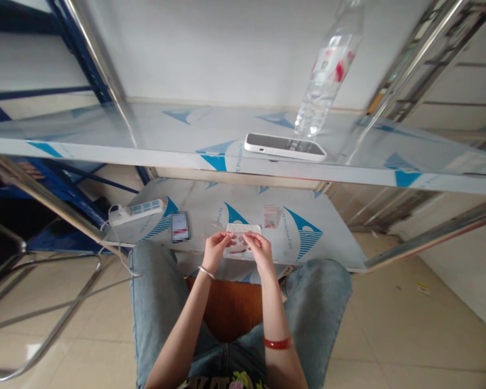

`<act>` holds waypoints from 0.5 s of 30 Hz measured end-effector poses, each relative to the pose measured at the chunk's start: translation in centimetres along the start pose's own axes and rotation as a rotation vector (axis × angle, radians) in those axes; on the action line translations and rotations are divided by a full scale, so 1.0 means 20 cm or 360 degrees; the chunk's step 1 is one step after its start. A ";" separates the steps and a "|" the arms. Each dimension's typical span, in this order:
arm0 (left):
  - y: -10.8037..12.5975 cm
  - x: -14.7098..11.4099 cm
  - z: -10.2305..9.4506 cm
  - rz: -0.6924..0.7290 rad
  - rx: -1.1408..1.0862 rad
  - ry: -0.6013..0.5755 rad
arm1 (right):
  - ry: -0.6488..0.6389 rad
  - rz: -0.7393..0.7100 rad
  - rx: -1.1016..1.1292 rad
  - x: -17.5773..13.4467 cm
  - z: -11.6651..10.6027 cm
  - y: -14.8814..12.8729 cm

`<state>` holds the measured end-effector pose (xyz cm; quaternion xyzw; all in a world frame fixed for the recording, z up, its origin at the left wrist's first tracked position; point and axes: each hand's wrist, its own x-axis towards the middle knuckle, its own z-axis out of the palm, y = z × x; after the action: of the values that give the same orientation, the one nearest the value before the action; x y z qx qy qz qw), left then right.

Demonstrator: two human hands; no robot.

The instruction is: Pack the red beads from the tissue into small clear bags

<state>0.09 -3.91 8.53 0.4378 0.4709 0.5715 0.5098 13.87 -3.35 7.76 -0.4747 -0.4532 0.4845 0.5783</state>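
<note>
My left hand (216,250) and my right hand (261,250) meet over the front of the lower shelf, fingertips pinched. Between them they hold a small clear plastic packet (238,244) with reddish marks; its contents are too small to make out. Just behind the fingers a whitish, printed sheet (243,228) lies on the shelf. Another clear packet with red stripes (270,216) rests to the right of it. Some thin clear plastic (213,229) shows beside my left hand.
A phone (180,226) and a white power strip (136,211) lie left on the lower shelf (332,232). Above, the upper shelf (154,129) carries a white-cased phone (285,147) and a water bottle (326,75). A metal chair frame (65,302) stands left, near a person in dark clothing.
</note>
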 end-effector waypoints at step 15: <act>-0.03 0.01 0.00 0.0146 0.0098 -0.0154 | -0.0064 -0.0074 -0.0096 0.02 0.00 0.10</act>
<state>0.13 -3.71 7.86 0.5016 0.4424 0.5578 0.4916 13.67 -2.87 5.72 -0.4713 -0.4901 0.4665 0.5657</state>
